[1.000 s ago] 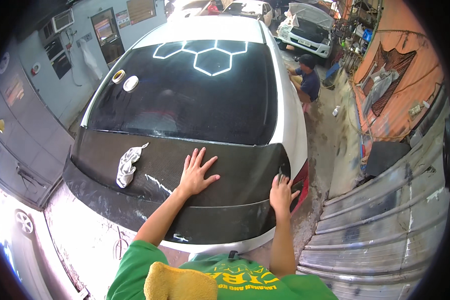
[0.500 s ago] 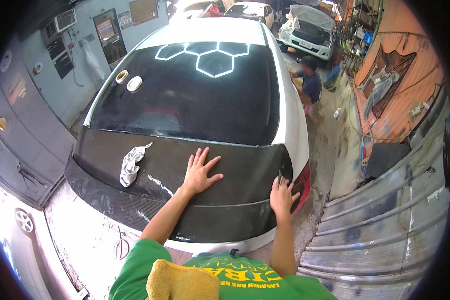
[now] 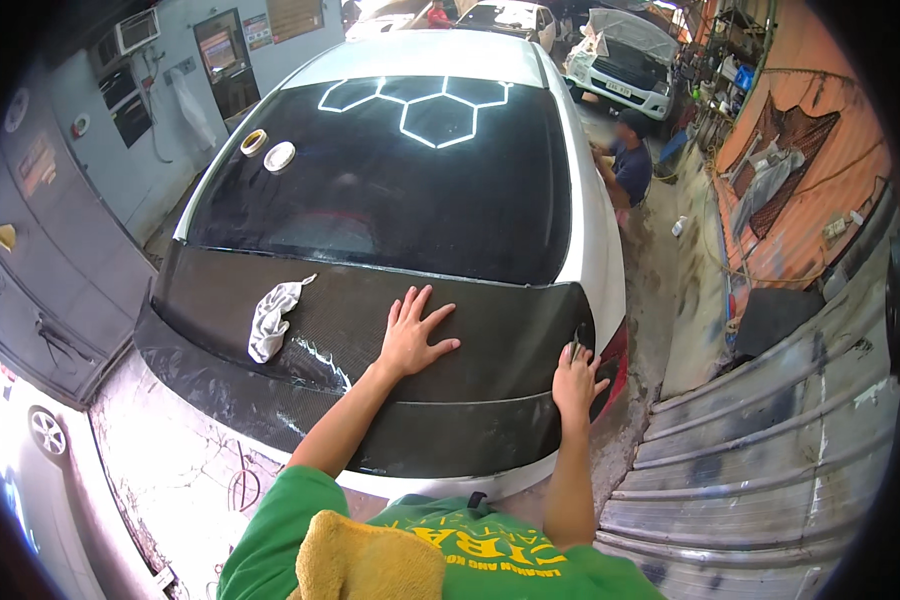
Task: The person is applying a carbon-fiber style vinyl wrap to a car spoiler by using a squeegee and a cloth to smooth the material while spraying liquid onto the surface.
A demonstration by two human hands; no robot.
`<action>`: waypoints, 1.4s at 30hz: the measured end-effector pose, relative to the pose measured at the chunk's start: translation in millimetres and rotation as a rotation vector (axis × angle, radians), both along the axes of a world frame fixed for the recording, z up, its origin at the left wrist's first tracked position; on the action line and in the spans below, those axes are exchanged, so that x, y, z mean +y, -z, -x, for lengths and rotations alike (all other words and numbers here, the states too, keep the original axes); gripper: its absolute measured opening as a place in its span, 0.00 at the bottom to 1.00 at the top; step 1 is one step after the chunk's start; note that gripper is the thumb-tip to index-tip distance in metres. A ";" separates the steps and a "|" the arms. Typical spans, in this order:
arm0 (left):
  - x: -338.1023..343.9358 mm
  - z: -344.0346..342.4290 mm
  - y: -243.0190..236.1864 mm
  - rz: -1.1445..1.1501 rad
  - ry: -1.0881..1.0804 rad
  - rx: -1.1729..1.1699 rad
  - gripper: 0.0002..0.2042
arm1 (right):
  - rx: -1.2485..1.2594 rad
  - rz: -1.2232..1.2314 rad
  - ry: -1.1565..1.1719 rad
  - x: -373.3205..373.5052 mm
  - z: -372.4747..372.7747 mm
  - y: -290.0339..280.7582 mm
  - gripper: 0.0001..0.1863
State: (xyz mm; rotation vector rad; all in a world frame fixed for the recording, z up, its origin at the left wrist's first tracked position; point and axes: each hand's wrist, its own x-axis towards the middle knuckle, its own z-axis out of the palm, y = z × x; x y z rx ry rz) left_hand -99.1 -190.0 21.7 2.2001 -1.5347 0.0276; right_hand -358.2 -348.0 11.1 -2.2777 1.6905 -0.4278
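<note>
My left hand (image 3: pixel 410 335) lies flat with fingers spread on the dark, carbon-patterned trunk lid (image 3: pixel 490 345) of a white car. At the lid's right edge, above the red tail light (image 3: pixel 616 366), my right hand (image 3: pixel 574 385) has its fingers bent around a small, thin dark object (image 3: pixel 576 345). Its kind is too small to make out. A crumpled white-grey cloth (image 3: pixel 273 320) rests on the lid, left of my left hand. Whitish streaks (image 3: pixel 320 362) mark the surface between the cloth and my left wrist.
Two tape rolls (image 3: pixel 280 156) sit on the dark rear window (image 3: pixel 370 200). A person in dark clothing (image 3: pixel 630 165) crouches beside the car's right side. Corrugated metal sheet (image 3: pixel 740 450) stands close on the right. A yellow towel (image 3: pixel 370 560) hangs at my chest.
The view has shifted slightly, so the car sits a little higher and further right. My left hand stays spread on the lid; my right hand stays at its right edge.
</note>
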 end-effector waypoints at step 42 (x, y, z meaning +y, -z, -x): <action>2.1 -5.6 2.1 0.015 0.008 0.026 0.31 | 0.087 -0.034 0.026 18.1 -2.0 -13.3 0.34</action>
